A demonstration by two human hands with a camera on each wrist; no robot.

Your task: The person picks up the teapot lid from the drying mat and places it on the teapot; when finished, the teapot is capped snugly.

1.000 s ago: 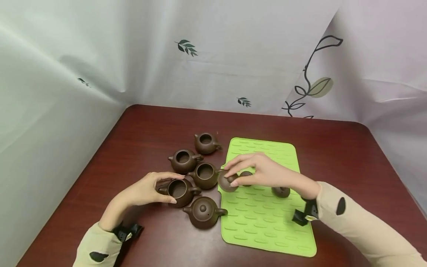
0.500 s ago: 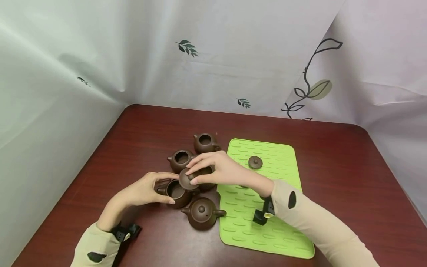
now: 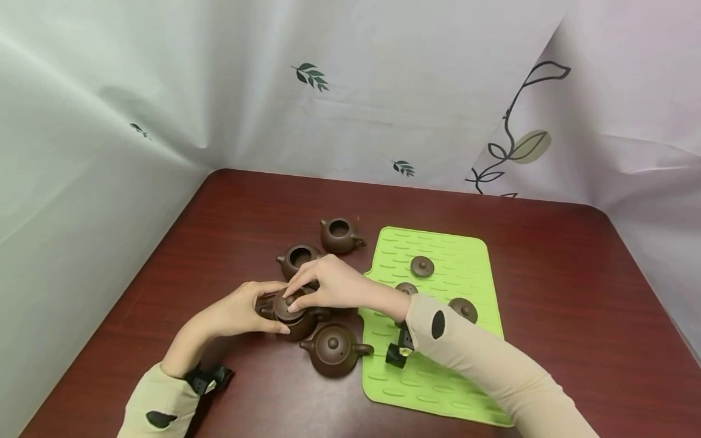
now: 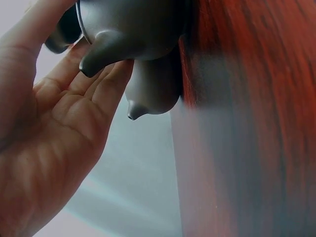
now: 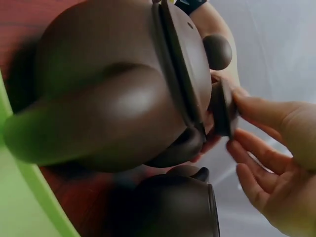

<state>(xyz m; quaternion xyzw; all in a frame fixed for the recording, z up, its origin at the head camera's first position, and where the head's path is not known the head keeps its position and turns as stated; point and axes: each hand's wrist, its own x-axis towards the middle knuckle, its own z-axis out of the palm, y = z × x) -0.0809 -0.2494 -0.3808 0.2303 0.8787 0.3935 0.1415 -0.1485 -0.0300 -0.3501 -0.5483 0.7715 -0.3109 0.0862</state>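
Note:
My left hand holds a small brown lidless teapot, its thumb on the near side and fingers on the far side. In the left wrist view, the teapot's spout points into my palm. Between thumb and fingertips, my right hand pinches a round brown teapot lid by its knob. That lid sits at the mouth of the held teapot, slightly tilted; whether it is seated I cannot tell. The right wrist view shows the lid edge-on, partly behind a lidded teapot.
The lidded teapot stands just in front. Two open teapots, one at the back and one nearer, stand beyond; another is mostly hidden under my right hand. A green mat at right bears three lids, including a far one.
My right hand has carried the lid leftward from the mat's edge, over a neighbouring teapot, and down onto the held teapot's mouth. The left hand has stayed in place.

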